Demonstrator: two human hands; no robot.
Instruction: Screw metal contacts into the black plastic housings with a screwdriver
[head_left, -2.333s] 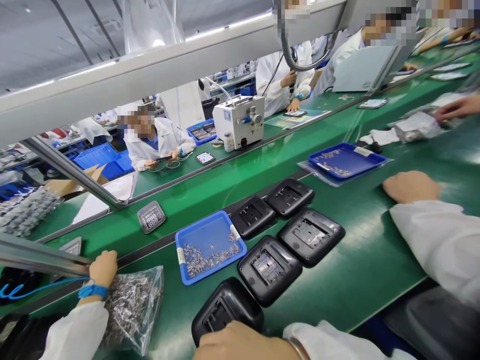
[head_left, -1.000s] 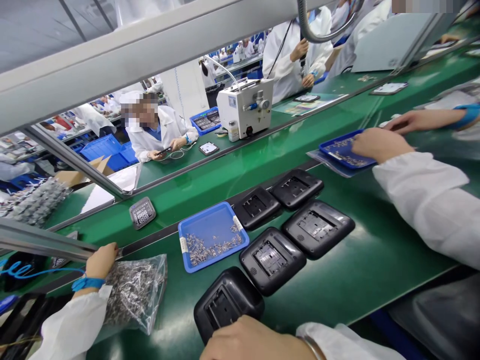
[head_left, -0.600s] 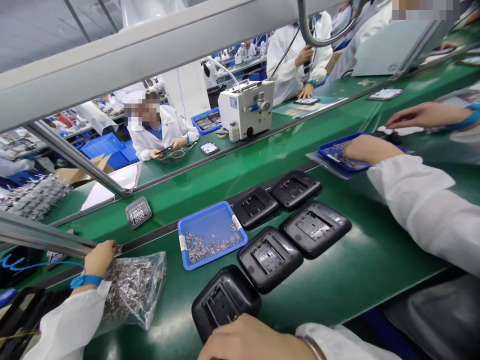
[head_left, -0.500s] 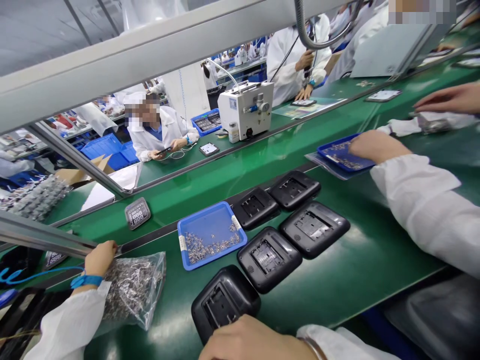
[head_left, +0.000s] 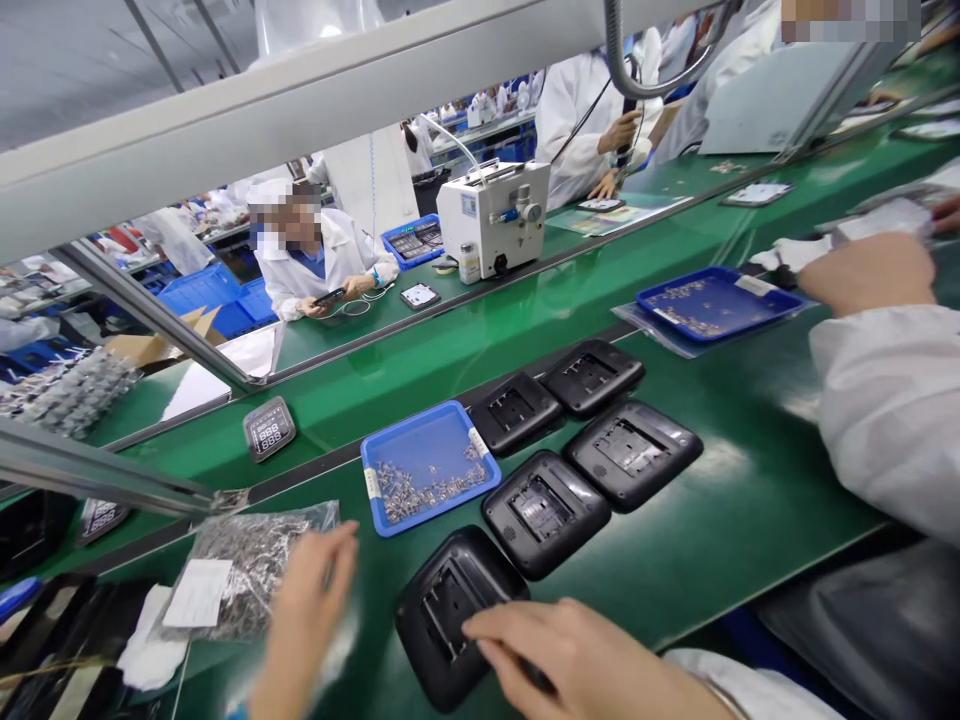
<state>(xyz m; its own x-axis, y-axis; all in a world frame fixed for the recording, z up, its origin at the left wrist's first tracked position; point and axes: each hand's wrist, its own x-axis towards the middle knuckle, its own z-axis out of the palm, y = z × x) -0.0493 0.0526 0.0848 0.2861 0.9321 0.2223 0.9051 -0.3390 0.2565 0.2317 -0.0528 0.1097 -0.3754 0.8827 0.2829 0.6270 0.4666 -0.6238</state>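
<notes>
My right hand (head_left: 562,655) is over the lower part of the nearest black plastic housing (head_left: 435,610). Its thumb and forefinger are closed together at the open compartment; whatever they hold is too small or hidden to make out. My left hand (head_left: 307,610) hovers between this housing and a clear bag of small metal parts (head_left: 251,560), its fingers loosely stretched and nothing visible in them. A light-blue tray (head_left: 427,430) holding small metal pieces lies ahead. Several more black housings (head_left: 546,510), compartments facing up, are laid out in two rows beside it.
A co-worker's hand (head_left: 870,270) is at the right, near a dark-blue tray (head_left: 724,300) of small pieces. A display unit (head_left: 268,428) lies on the green belt (head_left: 360,380) beyond. A metal frame post (head_left: 90,465) slants in from the left. Dark parts (head_left: 67,640) lie lower left.
My left hand has come back from beyond the bag, moving right and nearer. My right hand has shifted slightly right, still at the housing. The co-worker's hand has left the dark-blue tray.
</notes>
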